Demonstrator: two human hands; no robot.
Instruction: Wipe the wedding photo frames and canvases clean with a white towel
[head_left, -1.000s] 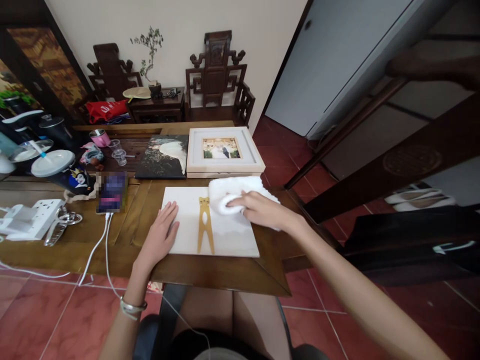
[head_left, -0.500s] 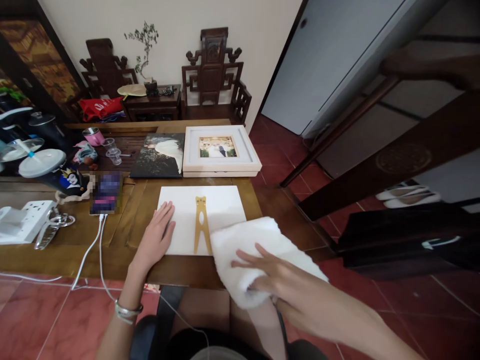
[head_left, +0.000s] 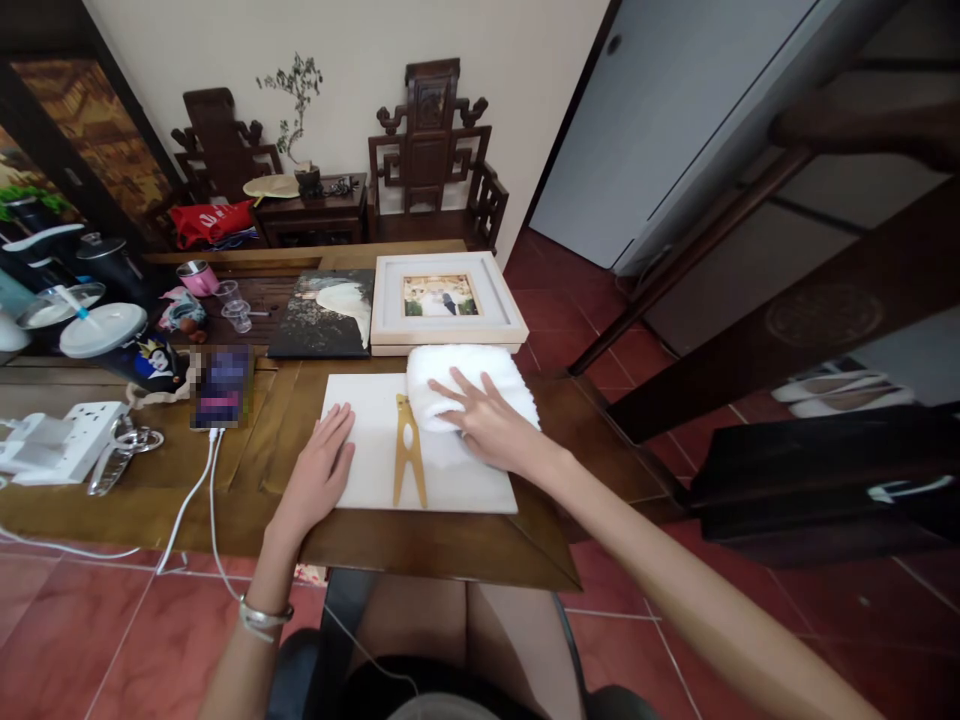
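A white cloth (head_left: 471, 362) lay beneath the right hand (head_left: 491, 425), whose fingers were spread wide over it; the thumb's hold could not be told. Beyond the left fingertips, the cloth covered the far right part of a white board (head_left: 367, 435); the left and near parts lay bare, and whether they had been gone over was unclear. A gold bear-shaped figure (head_left: 406, 415) stood between the hands. The left hand (head_left: 319, 465) held nothing, its fingers flat and close together on the board's left edge. Beyond the right fingers, a framed photo (head_left: 386, 300) rested on the wooden table (head_left: 442, 550); farther off stood a carved chair (head_left: 431, 130) on red tiles (head_left: 622, 655).
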